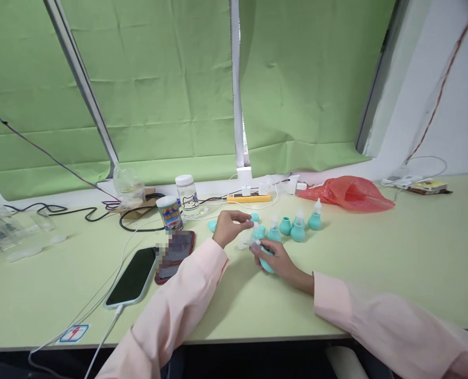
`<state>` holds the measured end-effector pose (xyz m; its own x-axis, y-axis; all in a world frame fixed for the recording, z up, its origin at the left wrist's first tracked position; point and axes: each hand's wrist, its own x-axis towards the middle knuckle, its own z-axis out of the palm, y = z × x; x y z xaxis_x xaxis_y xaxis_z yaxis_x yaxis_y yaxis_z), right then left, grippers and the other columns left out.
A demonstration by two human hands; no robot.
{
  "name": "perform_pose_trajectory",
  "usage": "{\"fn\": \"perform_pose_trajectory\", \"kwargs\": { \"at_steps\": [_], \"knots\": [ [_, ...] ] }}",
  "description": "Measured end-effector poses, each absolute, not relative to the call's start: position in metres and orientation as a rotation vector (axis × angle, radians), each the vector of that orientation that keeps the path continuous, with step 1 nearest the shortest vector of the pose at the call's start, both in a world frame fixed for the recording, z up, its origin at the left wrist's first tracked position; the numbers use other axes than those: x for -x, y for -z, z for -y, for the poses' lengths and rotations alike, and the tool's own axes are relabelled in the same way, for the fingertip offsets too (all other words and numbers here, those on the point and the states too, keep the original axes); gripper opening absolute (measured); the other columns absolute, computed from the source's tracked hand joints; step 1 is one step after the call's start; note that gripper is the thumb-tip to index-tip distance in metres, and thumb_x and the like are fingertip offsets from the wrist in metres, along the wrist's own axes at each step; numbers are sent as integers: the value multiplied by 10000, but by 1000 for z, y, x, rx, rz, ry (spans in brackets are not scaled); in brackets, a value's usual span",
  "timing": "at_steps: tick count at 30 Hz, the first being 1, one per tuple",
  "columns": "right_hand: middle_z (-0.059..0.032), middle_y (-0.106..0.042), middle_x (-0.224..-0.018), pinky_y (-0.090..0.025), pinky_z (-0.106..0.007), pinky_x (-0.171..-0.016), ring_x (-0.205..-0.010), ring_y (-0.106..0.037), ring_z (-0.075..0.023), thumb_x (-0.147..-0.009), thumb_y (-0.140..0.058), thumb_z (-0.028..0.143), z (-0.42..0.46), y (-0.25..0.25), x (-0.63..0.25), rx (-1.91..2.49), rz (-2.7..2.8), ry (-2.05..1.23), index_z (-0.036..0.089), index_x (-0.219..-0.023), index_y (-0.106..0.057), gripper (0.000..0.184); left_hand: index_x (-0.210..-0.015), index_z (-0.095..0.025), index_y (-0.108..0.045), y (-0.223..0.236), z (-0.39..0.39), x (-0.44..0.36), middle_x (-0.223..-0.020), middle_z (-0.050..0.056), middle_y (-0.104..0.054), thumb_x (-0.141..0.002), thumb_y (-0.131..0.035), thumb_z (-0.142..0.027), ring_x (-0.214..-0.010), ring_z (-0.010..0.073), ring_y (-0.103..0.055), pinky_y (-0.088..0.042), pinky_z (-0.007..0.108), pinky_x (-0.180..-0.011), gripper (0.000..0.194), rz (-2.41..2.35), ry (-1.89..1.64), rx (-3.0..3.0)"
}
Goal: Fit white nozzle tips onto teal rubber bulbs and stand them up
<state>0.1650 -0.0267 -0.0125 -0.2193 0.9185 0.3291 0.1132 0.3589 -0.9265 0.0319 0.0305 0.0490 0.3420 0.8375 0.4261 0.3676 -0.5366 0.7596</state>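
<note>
My right hand [277,258] is wrapped round a teal squeeze bulb [266,263], which leans toward the left with a whitish bit showing at its neck. Beyond it, my left hand [231,227] pinches a small translucent white piece [255,225] whose exact shape is blurred. Below its fingertips lie more clear pieces [245,242]. Several teal bulbs stand just past my hands. One open-necked bulb [285,226] has no nozzle, while another bulb [298,231] and the far-right bulb [315,220] carry clear pointed nozzles. A loose teal bulb [212,226] lies left of my left hand.
Two phones lie left of my arms, a black-screened phone [133,276] on a white cable and a red-cased phone [175,257]. Behind them stand a labelled tub [169,213] and a clear jar [187,195]. A yellow power strip [249,198] and red plastic bag [346,193] lie at the back.
</note>
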Motion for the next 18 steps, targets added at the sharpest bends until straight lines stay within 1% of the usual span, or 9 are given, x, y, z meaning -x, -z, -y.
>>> {"fn": "perform_pose_trajectory", "kwargs": {
  "at_steps": [3, 8, 13, 16, 18],
  "knots": [
    [10, -481, -500, -349, -213, -435, -434, -432, -86, -705, -465, 438, 29, 13, -170, 971, 1683, -893, 162, -578, -472, 303, -689, -110, -632, -43, -11, -28, -731, 69, -631, -510, -659, -301, -702, 171, -562, -431, 266, -644, 264, -895, -1137, -1771],
    [19, -468, -483, -339, -217, -457, -444, -415, -90, -695, -482, 418, 34, 11, -174, 956, 1732, -871, 165, -570, -480, 282, -723, -107, -636, -23, -9, -23, -675, 54, -639, -450, -704, -256, -653, 154, -567, -443, 273, -647, 319, -793, -1112, -1463],
    [19, -456, -489, -331, -218, -464, -448, -405, -90, -714, -461, 403, 35, 10, -173, 944, 1762, -843, 165, -575, -480, 276, -743, -119, -645, -24, -18, -7, -683, 47, -636, -497, -683, -245, -653, 125, -551, -426, 240, -651, 278, -763, -1038, -1515],
    [18, -460, -490, -332, -222, -475, -454, -408, -91, -722, -446, 414, 34, 11, -174, 946, 1803, -806, 166, -561, -478, 298, -773, -132, -646, -26, -17, 0, -702, 46, -633, -552, -644, -283, -645, 115, -538, -423, 227, -627, 268, -750, -925, -1643],
    [20, -460, -483, -329, -222, -474, -454, -405, -91, -717, -445, 425, 32, 12, -175, 953, 1832, -780, 166, -551, -482, 310, -782, -129, -644, -27, -14, 1, -677, 43, -624, -571, -626, -310, -607, 103, -522, -420, 219, -592, 278, -747, -870, -1717]
  ]
}}
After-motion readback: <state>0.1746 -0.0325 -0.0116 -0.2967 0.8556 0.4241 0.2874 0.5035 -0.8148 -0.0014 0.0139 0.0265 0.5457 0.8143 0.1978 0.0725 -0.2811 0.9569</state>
